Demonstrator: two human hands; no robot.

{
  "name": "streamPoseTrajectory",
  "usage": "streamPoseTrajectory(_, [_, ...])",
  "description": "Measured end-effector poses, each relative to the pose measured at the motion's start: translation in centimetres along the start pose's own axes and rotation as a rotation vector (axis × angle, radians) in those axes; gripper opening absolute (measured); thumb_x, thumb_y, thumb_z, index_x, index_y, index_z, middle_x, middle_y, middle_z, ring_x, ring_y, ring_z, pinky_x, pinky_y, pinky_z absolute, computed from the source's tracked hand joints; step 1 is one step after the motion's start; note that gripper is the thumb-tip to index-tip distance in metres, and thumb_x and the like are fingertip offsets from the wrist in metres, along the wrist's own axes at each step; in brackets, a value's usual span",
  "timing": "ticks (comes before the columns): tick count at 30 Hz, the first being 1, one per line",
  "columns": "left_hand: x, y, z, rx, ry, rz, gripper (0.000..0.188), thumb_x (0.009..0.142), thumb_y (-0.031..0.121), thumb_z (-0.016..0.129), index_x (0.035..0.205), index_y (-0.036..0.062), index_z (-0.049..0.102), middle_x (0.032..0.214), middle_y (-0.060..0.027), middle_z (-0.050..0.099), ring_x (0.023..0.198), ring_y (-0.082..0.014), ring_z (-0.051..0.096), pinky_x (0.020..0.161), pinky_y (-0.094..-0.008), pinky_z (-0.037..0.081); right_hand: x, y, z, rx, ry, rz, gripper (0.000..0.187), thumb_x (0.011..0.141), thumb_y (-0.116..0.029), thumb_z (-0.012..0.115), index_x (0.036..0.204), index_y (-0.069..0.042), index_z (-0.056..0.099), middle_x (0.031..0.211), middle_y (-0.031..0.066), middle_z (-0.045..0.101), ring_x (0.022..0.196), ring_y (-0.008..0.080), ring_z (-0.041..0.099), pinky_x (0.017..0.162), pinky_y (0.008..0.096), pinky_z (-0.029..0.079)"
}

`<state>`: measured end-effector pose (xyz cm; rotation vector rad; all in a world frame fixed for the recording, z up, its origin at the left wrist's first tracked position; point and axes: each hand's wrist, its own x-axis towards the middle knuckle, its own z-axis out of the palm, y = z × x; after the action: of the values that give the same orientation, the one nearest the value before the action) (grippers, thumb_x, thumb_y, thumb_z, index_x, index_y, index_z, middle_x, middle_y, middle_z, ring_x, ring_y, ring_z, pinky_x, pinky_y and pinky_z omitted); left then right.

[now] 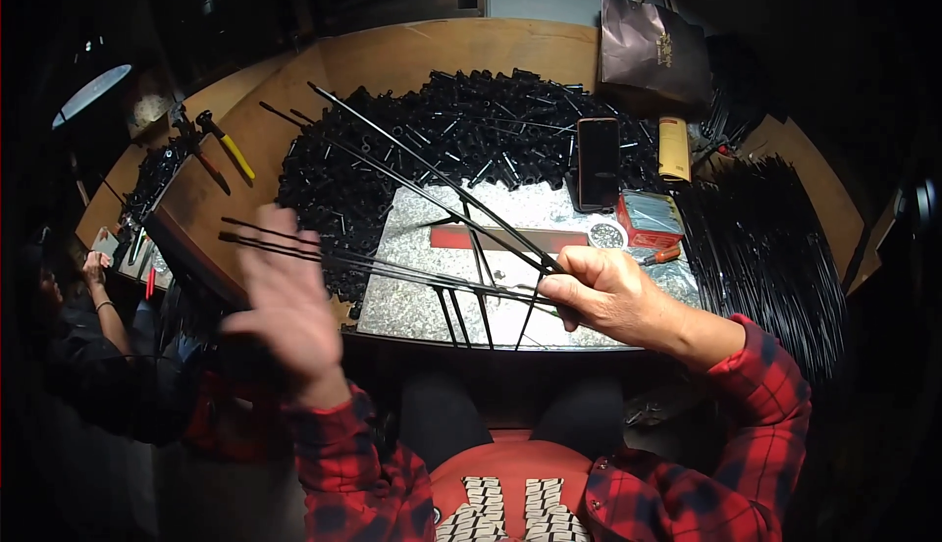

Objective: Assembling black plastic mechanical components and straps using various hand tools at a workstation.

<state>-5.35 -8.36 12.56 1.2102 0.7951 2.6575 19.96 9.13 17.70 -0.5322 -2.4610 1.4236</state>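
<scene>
My right hand (618, 297) is closed around several long, thin black rods (422, 193). They fan out to the left from its fingers, some slanting up over the pile and others running nearly level. My left hand (292, 307) is raised at the left with its fingers stretched out, slightly blurred. The dark tips of the level rods cross in front of those fingers; whether they touch is hard to tell. Beneath the rods lies a speckled grey slab (392, 309) with a red bar (453, 238) on it. A few short black rods (453, 314) rest at the slab's near edge.
A heap of small black parts (432, 130) fills the bench's back. At right stand a phone (599, 164), a yellow box (674, 148), a dish of small pieces (607, 236) and a rod bundle (775, 267). Yellow-handled pliers (238, 156) and another person's hand (95, 265) are left.
</scene>
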Motion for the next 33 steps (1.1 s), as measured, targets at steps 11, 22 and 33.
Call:
streamPoseTrajectory(11, [-6.5,-4.7,6.4,0.594,-0.543,-0.212,0.122,0.065,0.013,0.086,0.144,-0.0073,-0.006,0.147,-0.0203,0.024,0.132,-0.0274,0.034,0.110,-0.0359,0.027,0.9,-0.3,1.8,-0.179,0.045,-0.300,0.025,0.085,-0.020,0.070,0.085,0.001,0.057,0.068,0.0088,0.060,0.064,0.0133,0.058,0.055,0.0303,0.045])
streamPoseTrajectory(22, [-6.3,-6.6,7.2,0.873,-0.532,0.141,0.051,0.087,0.007,0.062,0.130,-0.0005,0.036,0.100,-0.0080,0.057,0.105,-0.0197,0.052,0.103,-0.0387,0.036,-2.0,1.2,3.7,0.024,0.047,-0.382,0.033,0.083,-0.021,0.068,0.100,0.001,0.051,0.077,0.0131,0.056,0.068,0.0268,0.058,0.060,0.0355,0.045])
streamPoseTrajectory(33, [-3.4,-3.4,6.3,0.623,-0.240,-0.259,0.011,0.089,-0.005,0.057,0.099,-0.0061,0.061,0.089,-0.0102,0.066,0.085,-0.0137,0.063,0.082,-0.0259,0.048,-7.5,8.6,-3.7,-0.279,0.291,0.050,0.022,0.091,-0.020,0.058,0.100,0.000,0.064,0.083,0.0119,0.066,0.075,0.0195,0.066,0.068,0.0314,0.051])
